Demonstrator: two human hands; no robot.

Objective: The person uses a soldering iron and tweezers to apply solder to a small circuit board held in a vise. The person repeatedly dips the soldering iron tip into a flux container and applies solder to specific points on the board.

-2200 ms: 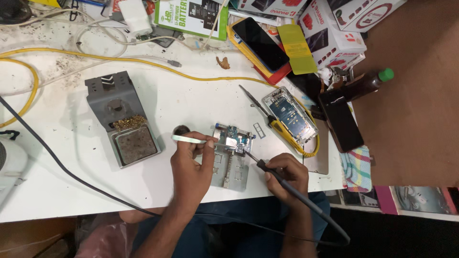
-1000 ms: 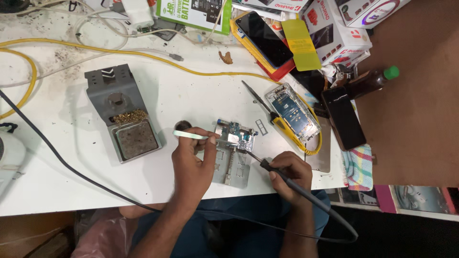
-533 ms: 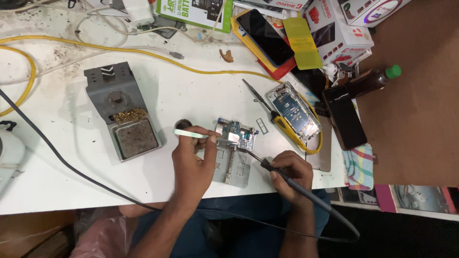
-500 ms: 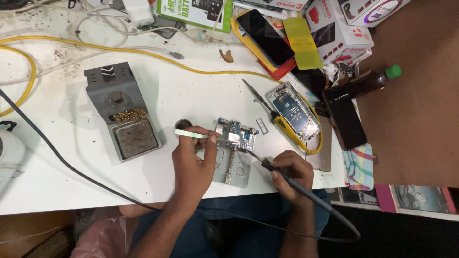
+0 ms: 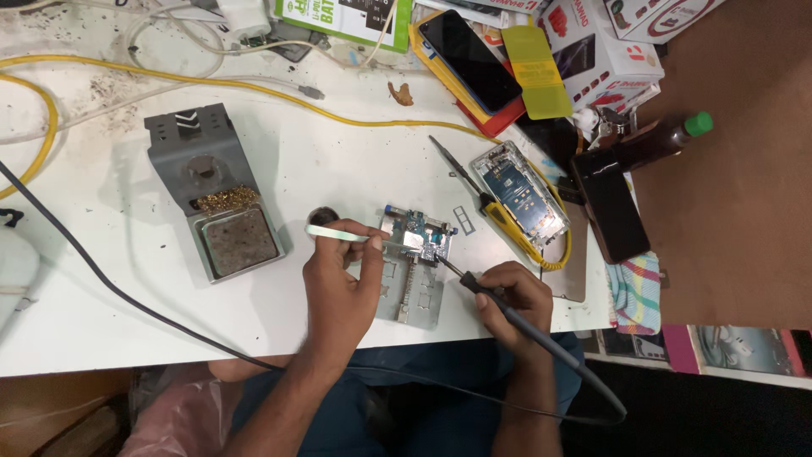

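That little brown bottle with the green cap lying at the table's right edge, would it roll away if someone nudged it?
Probably. The brown bottle lies on its side and looks round, so a sideways nudge would likely roll it. It rests at the table's right edge, so it might drop off. The black phone beside it could stop a roll that way. It looks small, so likely light.

Head camera, steeply down over worktable [image 5: 338,152]

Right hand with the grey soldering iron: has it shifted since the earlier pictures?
No. The right hand keeps the grey soldering iron tip at the blue circuit board, same spot relative to the metal holder plate.
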